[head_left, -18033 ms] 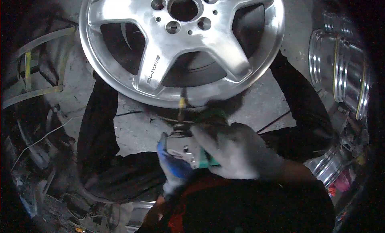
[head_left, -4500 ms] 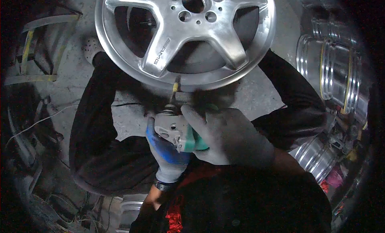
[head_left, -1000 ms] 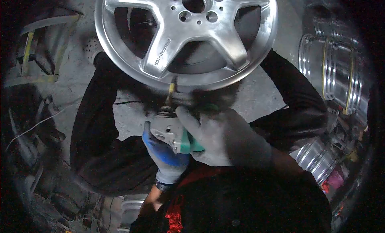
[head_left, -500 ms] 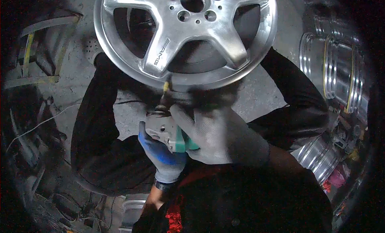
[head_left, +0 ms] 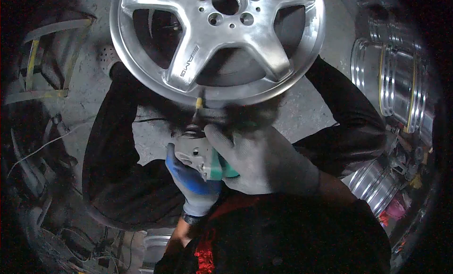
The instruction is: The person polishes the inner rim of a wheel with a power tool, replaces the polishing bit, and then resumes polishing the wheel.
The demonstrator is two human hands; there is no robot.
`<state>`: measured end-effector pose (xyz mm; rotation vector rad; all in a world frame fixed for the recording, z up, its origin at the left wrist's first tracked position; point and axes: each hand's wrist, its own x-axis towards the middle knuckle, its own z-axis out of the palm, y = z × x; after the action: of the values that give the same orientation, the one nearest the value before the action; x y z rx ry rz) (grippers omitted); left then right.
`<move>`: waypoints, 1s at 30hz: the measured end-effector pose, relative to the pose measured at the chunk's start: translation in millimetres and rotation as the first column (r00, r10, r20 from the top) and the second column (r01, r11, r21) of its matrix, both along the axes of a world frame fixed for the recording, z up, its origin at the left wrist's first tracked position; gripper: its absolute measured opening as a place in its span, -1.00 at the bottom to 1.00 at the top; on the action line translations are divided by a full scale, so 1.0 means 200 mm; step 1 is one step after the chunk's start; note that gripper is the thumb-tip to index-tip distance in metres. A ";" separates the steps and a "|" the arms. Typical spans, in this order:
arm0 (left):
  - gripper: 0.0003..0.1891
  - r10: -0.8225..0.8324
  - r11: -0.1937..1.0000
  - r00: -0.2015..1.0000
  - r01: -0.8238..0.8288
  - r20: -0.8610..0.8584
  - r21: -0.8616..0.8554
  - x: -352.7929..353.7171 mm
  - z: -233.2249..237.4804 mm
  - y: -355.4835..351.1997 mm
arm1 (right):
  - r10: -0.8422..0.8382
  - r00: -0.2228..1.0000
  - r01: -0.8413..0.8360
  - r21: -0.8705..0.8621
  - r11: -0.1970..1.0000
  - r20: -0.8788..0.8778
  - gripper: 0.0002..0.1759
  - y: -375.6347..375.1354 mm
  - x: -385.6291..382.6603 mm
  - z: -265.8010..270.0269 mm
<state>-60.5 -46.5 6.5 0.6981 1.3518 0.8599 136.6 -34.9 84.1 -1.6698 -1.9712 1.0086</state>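
Note:
A silvery five-spoke wheel rim point(head_left: 226, 33) with AMG lettering on one spoke fills the top middle of the head view. Below its lower edge I hold an angle grinder point(head_left: 214, 168) with a green body and a grey metal head. From the head sticks a thin spindle with a yellow section point(head_left: 199, 103), its dark, blurred tip overlapping the rim's lip. My left hand point(head_left: 193, 186), in a blue-and-grey glove, cups the grinder head from beneath. Wrapped round the green body from the right is my grey-gloved right hand point(head_left: 269, 161), its thumb beside the spindle's base.
My dark-trousered legs point(head_left: 122, 146) bend on both sides of the wheel. More metal rims point(head_left: 396, 80) stand at the right, with another point(head_left: 373, 186) lower down. At the left are a yellow-edged frame point(head_left: 56, 57) and a pale cable point(head_left: 52, 142) across the grey floor.
The grinder and both hands have shifted slightly right, taking the spindle tip a little along the rim's lower lip. The wheel stays in nearly the same place.

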 end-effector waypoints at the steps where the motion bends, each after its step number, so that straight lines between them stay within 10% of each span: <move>1: -0.22 0.143 0.974 0.968 -0.101 0.206 -0.202 0.03 0.08 0.04 | -0.001 1.000 0.001 0.000 1.000 0.006 -0.06 -0.01 0.01 0.01; 3: -0.12 0.315 0.897 0.874 -0.148 0.369 -0.417 0.04 0.09 0.05 | 0.027 0.997 -0.021 -0.089 0.996 0.068 -0.04 -0.04 0.04 0.05; 5: -0.36 -0.371 0.928 0.919 0.362 0.134 0.083 0.00 0.02 0.01 | 0.007 0.998 -0.003 -0.069 0.998 0.067 -0.04 -0.07 0.05 0.04; 6: -0.33 -0.464 0.815 0.850 0.520 -0.249 0.255 -0.01 0.02 -0.02 | -0.014 0.998 0.017 -0.047 0.999 0.063 -0.04 -0.08 0.05 0.03; 7: -0.33 -0.463 0.815 0.850 0.520 -0.251 0.255 -0.01 0.02 -0.03 | -0.013 0.998 0.016 -0.047 0.999 0.062 -0.04 -0.08 0.04 0.03; 10: -0.43 -0.264 0.953 0.963 0.268 -0.053 0.138 0.00 0.06 0.02 | 0.018 0.999 -0.016 -0.064 0.998 0.031 -0.07 -0.02 -0.01 -0.02; 12: -0.47 0.170 0.975 0.876 -0.082 0.451 -0.208 -0.03 0.08 0.08 | 0.026 1.000 -0.025 0.116 0.993 -0.008 -0.10 -0.01 -0.03 -0.06; 16: -0.47 0.165 0.977 0.805 -0.052 0.569 -0.208 -0.03 0.03 0.05 | 0.025 1.000 -0.026 0.094 0.995 0.016 -0.10 -0.01 -0.01 -0.03; 18: -0.17 -0.123 0.992 0.985 0.121 -0.120 -0.023 -0.02 -0.03 -0.06 | 0.012 0.999 -0.010 -0.062 0.998 0.034 -0.08 -0.07 0.02 -0.01; 22: -0.18 -0.407 0.825 0.875 0.476 -0.264 0.305 0.05 0.04 -0.03 | -0.026 0.996 0.032 -0.075 0.997 0.083 -0.06 -0.14 0.07 0.05; 26: -0.15 -0.458 0.814 0.837 0.530 -0.300 0.238 0.02 0.04 -0.01 | -0.035 0.999 0.037 -0.064 0.997 0.036 -0.07 -0.10 0.04 0.05; 29: -0.21 -0.192 0.981 0.981 0.191 -0.014 -0.019 0.01 0.05 -0.02 | 0.013 0.999 -0.009 -0.083 0.996 0.044 -0.08 -0.07 -0.01 0.01; 30: -0.30 0.049 0.984 0.912 0.025 0.408 -0.174 0.00 0.10 0.01 | 0.005 0.999 -0.003 -0.038 0.999 0.033 -0.08 -0.07 -0.02 0.00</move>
<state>-60.5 -44.7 26.8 0.3436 1.0346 0.8299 133.5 -48.9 84.8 -1.7137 -1.9889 1.0323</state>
